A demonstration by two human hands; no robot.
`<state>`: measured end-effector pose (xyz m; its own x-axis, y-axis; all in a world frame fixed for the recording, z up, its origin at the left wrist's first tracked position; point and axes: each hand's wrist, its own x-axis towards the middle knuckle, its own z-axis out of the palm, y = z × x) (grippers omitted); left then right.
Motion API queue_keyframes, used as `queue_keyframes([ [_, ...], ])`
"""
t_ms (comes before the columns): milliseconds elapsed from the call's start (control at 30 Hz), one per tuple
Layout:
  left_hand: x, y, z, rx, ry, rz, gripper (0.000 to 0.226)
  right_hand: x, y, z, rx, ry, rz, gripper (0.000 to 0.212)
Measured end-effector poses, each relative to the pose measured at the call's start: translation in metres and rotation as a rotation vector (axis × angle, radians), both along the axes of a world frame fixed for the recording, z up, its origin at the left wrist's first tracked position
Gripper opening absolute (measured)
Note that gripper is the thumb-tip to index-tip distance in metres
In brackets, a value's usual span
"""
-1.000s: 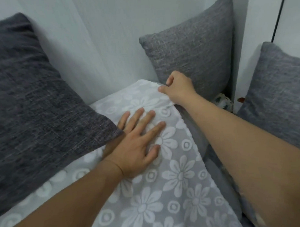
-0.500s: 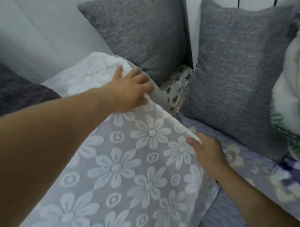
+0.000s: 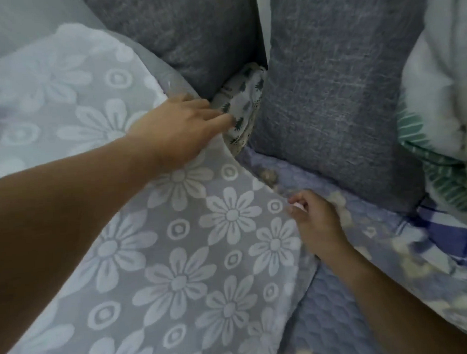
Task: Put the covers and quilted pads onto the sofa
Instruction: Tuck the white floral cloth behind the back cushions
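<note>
A grey cover (image 3: 177, 258) patterned with white daisies and ringed dots is seen spread over the sofa seat, filling the view from 12 o'clock at the upper left down to 6 o'clock. Its long axis is laid from 7 o'clock up toward 11 o'clock, and its right edge is curved from the cushions down to the lower middle. Beneath that edge, at 5 o'clock, a blue-grey quilted pad (image 3: 324, 319) with a scalloped stitch is exposed, and it is continued toward 3 o'clock, where pale blurred flowers are printed on it. Two dark grey cushions are propped upright at the back: the left cushion (image 3: 185, 35) at 12 o'clock and the right cushion (image 3: 338, 99) at 1 o'clock. Between their lower corners a tree-print cloth (image 3: 240, 105) is wedged. At 3 o'clock a bundle of white and green leaf-print bedding (image 3: 442, 111) is heaped, with a blue plaid fabric (image 3: 446, 233) below it.

The left hand (image 3: 177, 125) is laid on the cover near its far corner, fingers extended toward the tree-print cloth, so its grip is loose and flat. The right hand (image 3: 316, 224) is placed at the cover's right edge; its grip is narrow, with thumb and fingertips pinched on that edge.
</note>
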<state>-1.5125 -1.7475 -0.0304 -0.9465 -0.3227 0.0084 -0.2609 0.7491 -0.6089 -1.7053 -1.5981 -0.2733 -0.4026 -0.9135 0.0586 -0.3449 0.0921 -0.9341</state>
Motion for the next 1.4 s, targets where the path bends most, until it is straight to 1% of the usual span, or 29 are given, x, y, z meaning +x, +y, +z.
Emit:
queue_keyframes([
  [67, -0.003, -0.001, -0.003, -0.025, -0.019, 0.002, 0.048, 0.014, -0.010, -0.007, -0.037, 0.163, -0.144, 0.015],
  [133, -0.006, -0.004, -0.003, -0.047, -0.032, 0.044, 0.040, 0.038, -0.016, -0.015, -0.051, 0.246, -0.211, 0.023],
  [233, -0.025, 0.006, -0.018, -0.097, 0.022, 0.178, 0.027, 0.055, -0.020, -0.025, -0.096, 0.289, -0.289, 0.015],
  [300, -0.037, 0.040, -0.059, -0.140, 0.133, 0.288, 0.030, 0.051, -0.022, -0.032, -0.078, 0.302, -0.291, 0.020],
  [333, -0.038, 0.066, -0.090, -0.089, 0.238, 0.299, 0.035, 0.048, -0.022, -0.035, -0.065, 0.325, -0.270, 0.018],
  [367, -0.034, 0.102, -0.124, 0.020, 0.330, 0.287, 0.039, 0.045, -0.022, -0.039, -0.059, 0.345, -0.252, 0.015],
  [400, -0.026, 0.150, -0.160, 0.158, 0.370, 0.275, 0.040, 0.042, -0.022, -0.042, -0.060, 0.356, -0.239, 0.015],
  [467, 0.004, 0.250, -0.228, 0.413, 0.313, 0.360, 0.039, 0.038, -0.021, -0.047, -0.088, 0.366, -0.238, 0.014],
  [500, 0.020, 0.293, -0.254, 0.532, 0.305, 0.499, 0.046, 0.038, -0.021, -0.049, -0.110, 0.376, -0.237, 0.012],
  [533, 0.038, 0.325, -0.278, 0.635, 0.316, 0.668, 0.059, 0.038, -0.020, -0.049, -0.125, 0.372, -0.229, 0.010],
  [567, 0.052, 0.346, -0.299, 0.714, 0.331, 0.821, 0.072, 0.037, -0.021, -0.050, -0.137, 0.357, -0.222, 0.008],
  [600, 0.060, 0.357, -0.319, 0.736, 0.370, 0.921, 0.081, 0.035, -0.020, -0.046, -0.153, 0.340, -0.213, 0.008],
  [667, 0.062, 0.362, -0.345, 0.720, 0.420, 1.031, 0.088, 0.031, -0.008, -0.042, -0.197, 0.355, -0.220, 0.014],
  [733, 0.046, 0.359, -0.351, 0.708, 0.487, 1.133, 0.083, 0.031, 0.024, -0.044, -0.259, 0.420, -0.231, 0.022],
  [767, 0.037, 0.360, -0.353, 0.681, 0.530, 1.180, 0.080, 0.033, 0.045, -0.053, -0.261, 0.426, -0.209, 0.021],
  [833, 0.022, 0.366, -0.361, 0.656, 0.571, 1.213, 0.076, 0.035, 0.089, -0.080, -0.110, 0.369, -0.121, 0.027],
  [900, 0.017, 0.373, -0.372, 0.638, 0.564, 1.196, 0.073, 0.023, 0.108, -0.106, 0.120, 0.210, -0.024, 0.048],
  [967, 0.019, 0.378, -0.380, 0.601, 0.535, 1.196, 0.070, 0.004, 0.099, -0.113, 0.277, -0.137, 0.067, 0.064],
  [1000, 0.019, 0.378, -0.383, 0.587, 0.537, 1.197, 0.070, -0.006, 0.090, -0.112, 0.326, -0.295, 0.117, 0.066],
  [1033, 0.018, 0.378, -0.384, 0.589, 0.542, 1.202, 0.070, -0.013, 0.082, -0.112, 0.359, -0.378, 0.186, 0.064],
  [1067, 0.018, 0.379, -0.385, 0.584, 0.543, 1.208, 0.070, -0.017, 0.076, -0.110, 0.392, -0.378, 0.259, 0.055],
  [1100, 0.018, 0.379, -0.386, 0.578, 0.546, 1.210, 0.070, -0.019, 0.073, -0.109, 0.430, -0.305, 0.316, 0.042],
  [1167, 0.019, 0.380, -0.388, 0.555, 0.555, 1.200, 0.070, -0.020, 0.079, -0.105, 0.474, -0.067, 0.320, 0.027],
  [1200, 0.021, 0.380, -0.389, 0.546, 0.566, 1.196, 0.070, -0.020, 0.087, -0.101, 0.433, 0.032, 0.270, 0.024],
  [1233, 0.021, 0.379, -0.390, 0.537, 0.582, 1.192, 0.070, -0.019, 0.097, -0.094, 0.332, 0.119, 0.205, 0.019],
  [1300, 0.018, 0.380, -0.389, 0.490, 0.620, 1.164, 0.067, -0.015, 0.120, -0.079, 0.059, 0.276, 0.105, 0.013],
  [1333, 0.017, 0.383, -0.388, 0.444, 0.637, 1.133, 0.063, -0.012, 0.130, -0.072, -0.032, 0.305, 0.085, 0.009],
  [1367, 0.017, 0.387, -0.385, 0.393, 0.650, 1.097, 0.059, -0.010, 0.140, -0.065, -0.070, 0.265, 0.057, 0.006],
  [1400, 0.019, 0.389, -0.379, 0.324, 0.673, 1.062, 0.055, -0.011, 0.144, -0.060, -0.072, 0.178, 0.011, 0.008],
])
